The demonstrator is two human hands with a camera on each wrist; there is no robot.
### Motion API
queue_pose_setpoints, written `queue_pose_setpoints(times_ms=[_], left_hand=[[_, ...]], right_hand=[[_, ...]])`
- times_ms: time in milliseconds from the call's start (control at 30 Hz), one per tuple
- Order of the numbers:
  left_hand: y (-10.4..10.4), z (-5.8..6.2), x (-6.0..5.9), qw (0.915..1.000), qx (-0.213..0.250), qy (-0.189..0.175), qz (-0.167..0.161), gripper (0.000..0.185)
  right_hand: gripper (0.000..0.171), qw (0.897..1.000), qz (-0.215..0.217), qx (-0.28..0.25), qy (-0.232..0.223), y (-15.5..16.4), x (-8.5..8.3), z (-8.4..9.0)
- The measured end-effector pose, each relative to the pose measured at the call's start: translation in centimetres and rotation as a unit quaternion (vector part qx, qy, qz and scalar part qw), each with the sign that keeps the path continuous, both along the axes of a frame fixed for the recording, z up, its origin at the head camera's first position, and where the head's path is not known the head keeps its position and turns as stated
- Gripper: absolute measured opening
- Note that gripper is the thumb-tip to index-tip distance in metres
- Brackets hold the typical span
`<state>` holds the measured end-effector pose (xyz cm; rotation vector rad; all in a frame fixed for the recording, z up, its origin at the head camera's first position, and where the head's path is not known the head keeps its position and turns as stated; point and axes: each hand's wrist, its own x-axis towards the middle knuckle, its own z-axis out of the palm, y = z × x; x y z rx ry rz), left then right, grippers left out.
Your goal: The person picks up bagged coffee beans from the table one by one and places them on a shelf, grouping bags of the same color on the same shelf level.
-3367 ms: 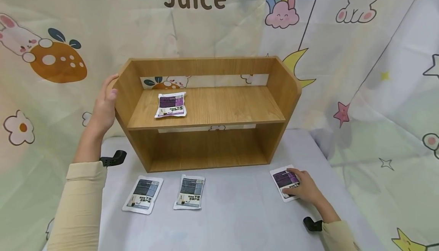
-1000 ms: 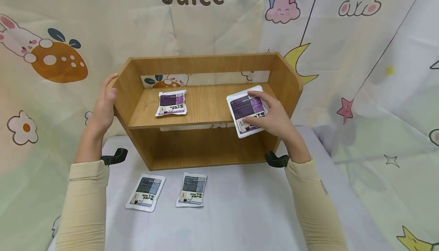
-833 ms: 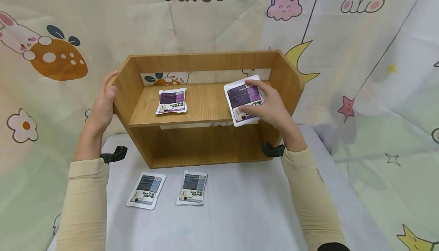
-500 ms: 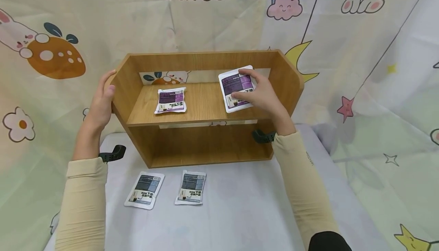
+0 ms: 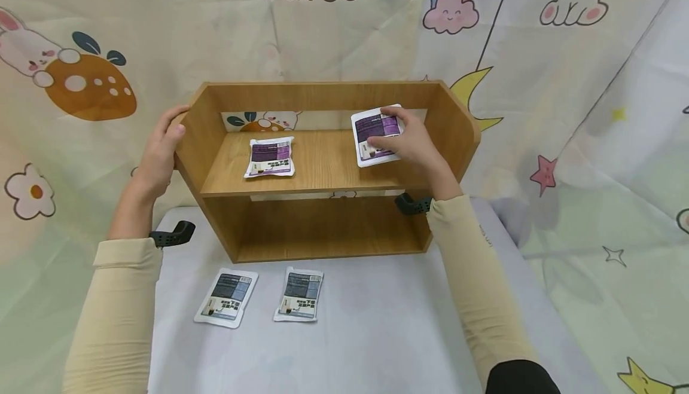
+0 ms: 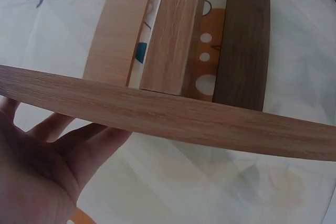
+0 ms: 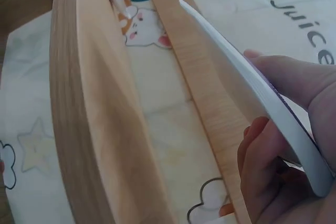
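Observation:
My right hand [image 5: 411, 140] pinches a flat white pouch with a purple label [image 5: 371, 134] over the right part of the upper board of a wooden shelf [image 5: 323, 186]. In the right wrist view the pouch [image 7: 252, 87] appears edge-on and tilted, thumb on one face, fingers on the other. My left hand [image 5: 161, 155] rests against the shelf's left side panel; in the left wrist view its extended fingers [image 6: 100, 150] meet the panel's outer face, tips partly hidden. Another purple-labelled pouch [image 5: 270, 158] lies on the upper board's left part.
Two white pouches with blue-grey labels, a left one [image 5: 226, 298] and a right one [image 5: 299, 294], lie on the white tabletop [image 5: 355, 334] in front of the shelf. Behind stands a printed cloth backdrop [image 5: 334, 35]. Below the upper board is the lower compartment [image 5: 328, 226].
My right hand has lifted the purple-labelled pouch from the table's right side and carried it up and left over the upper board. My left hand has stayed at the shelf's side.

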<state>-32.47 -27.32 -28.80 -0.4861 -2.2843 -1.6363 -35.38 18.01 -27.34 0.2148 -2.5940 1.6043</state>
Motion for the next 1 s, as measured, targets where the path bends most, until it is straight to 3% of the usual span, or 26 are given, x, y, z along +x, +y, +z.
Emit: queue_pose_setpoints(times_ms=[300, 700, 867, 1000], left_hand=[[0.1, -0.4, -0.1, 0.9999, -0.006, 0.010, 0.004, 0.049], [0.6, -0.3, -0.2, 0.9994, 0.000, 0.033, 0.013, 0.049], [0.5, -0.3, -0.3, 0.9993, -0.005, 0.034, 0.017, 0.050], [0.3, -0.7, -0.2, 0.9994, -0.007, 0.027, 0.019, 0.050]], right_hand=[[0.079, 0.999, -0.006, -0.019, -0.037, 0.6, -1.2, -1.4], [0.076, 0.998, -0.030, 0.012, -0.052, 1.5, -1.9, -2.5], [0.076, 0.998, -0.029, 0.023, -0.048, 1.4, -2.1, -2.6], [0.075, 0.996, -0.035, 0.042, -0.069, 1.3, -1.9, -2.7]])
